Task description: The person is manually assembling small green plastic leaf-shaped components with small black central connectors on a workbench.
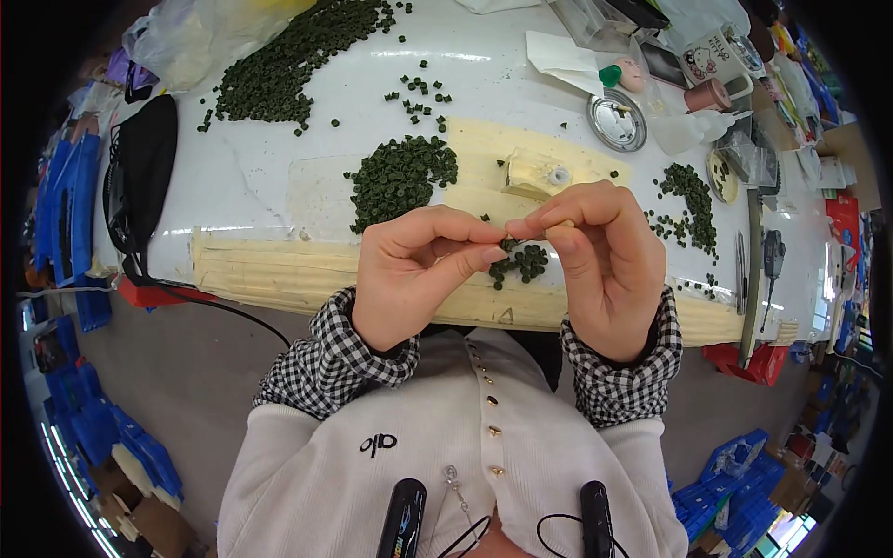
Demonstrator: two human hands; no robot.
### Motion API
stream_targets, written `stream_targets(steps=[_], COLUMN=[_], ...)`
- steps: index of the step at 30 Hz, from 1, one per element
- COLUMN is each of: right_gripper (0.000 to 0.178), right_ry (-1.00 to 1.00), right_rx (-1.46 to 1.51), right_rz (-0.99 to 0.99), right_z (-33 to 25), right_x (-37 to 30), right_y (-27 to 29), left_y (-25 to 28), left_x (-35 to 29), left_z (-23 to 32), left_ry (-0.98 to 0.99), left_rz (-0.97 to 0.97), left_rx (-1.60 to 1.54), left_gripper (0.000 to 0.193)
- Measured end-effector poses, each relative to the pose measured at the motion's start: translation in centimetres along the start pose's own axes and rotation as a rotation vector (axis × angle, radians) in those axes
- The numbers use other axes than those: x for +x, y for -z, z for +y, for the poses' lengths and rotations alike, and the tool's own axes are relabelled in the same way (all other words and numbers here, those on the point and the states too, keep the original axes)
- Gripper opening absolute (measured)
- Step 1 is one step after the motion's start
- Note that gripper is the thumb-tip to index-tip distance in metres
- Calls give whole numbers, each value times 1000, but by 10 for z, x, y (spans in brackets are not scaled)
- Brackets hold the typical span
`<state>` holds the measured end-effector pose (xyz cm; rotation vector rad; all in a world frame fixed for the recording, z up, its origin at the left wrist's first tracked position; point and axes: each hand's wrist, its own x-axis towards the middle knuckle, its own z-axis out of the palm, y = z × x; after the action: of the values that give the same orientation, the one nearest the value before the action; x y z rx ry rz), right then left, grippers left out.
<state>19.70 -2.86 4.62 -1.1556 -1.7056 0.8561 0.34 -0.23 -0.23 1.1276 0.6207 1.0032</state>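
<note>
Above the table's near edge, my left hand (409, 265) and my right hand (605, 256) meet with their fingertips almost touching. The left thumb and forefinger are closed in a pinch, and so are the right ones. Whatever they hold is tiny and mostly hidden by the fingertips. Just below them lies a small group of dark green pieces (530, 264), short and round. A larger pile of the same pieces (398, 177) sits beyond my left hand. Past my right hand stands a cream-taped block (532, 175) with a clear round part (558, 176) on top.
More green pieces form a big heap (279, 70) at the far left and a scattered pile (690, 200) at the right. A round metal lid (617, 121), a thread spool (707, 96) and a mug (716, 58) stand far right. A black pouch (147, 177) lies left. Tape covers the front edge (270, 270).
</note>
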Motion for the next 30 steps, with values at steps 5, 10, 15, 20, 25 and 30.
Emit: stream_targets(steps=[5,10,15,20,25,30], right_gripper=[4,6,10,7,14,26], right_ry=[81,54,58,222,117,135], right_rx=[52,147,42,-563,-688,-557], right_rz=[177,208,478,492,325,377], right_z=[5,6,13,38,37,21], right_x=[4,4,8,20,16,-1], right_y=[-8,-11,-3,7,8,2], left_y=[-1,-1,-3,1,-1,-2], left_x=[0,0,0,0,1,0], left_z=[0,-1,0,-2,1,1], left_ry=[7,8,4,27,32,-2], left_rz=[-4,11,57,80,96,116], left_rx=[-4,-26,62,33,34,82], left_gripper=[17,17,14,16,16,14])
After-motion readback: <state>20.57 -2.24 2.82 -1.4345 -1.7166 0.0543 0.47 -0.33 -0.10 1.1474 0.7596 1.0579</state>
